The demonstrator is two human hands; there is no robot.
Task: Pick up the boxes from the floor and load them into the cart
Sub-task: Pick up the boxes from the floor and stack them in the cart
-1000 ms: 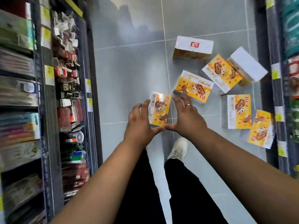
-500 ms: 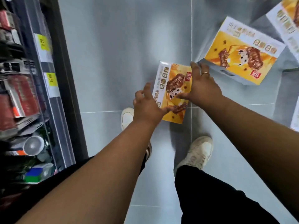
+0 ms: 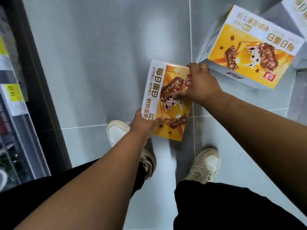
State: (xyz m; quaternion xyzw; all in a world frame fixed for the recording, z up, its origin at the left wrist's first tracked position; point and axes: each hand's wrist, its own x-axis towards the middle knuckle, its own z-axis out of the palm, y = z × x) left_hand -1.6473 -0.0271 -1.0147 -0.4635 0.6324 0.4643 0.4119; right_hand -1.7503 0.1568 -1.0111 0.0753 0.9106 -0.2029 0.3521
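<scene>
A yellow and white snack box [image 3: 163, 90] is held over the grey tiled floor between both hands. My left hand [image 3: 144, 124] grips its lower left edge, thumb curled over the printed face. My right hand [image 3: 200, 83] grips its upper right corner, fingers over the top edge and thumb on the face; a ring shows on one finger. A second, larger-looking box of the same kind [image 3: 254, 48] lies on the floor at the upper right, just beyond my right hand. No cart is in view.
A shop shelf [image 3: 18, 100] with yellow price tags runs down the left side. My two feet in pale shoes [image 3: 205, 165] stand on the floor [image 3: 99, 55] below the box. A corner of another box [image 3: 299, 7] shows at the top right.
The camera has dropped much closer to the floor. Both hands have shifted their hold on the box, the left sliding down to its lower edge. The box now faces up towards me.
</scene>
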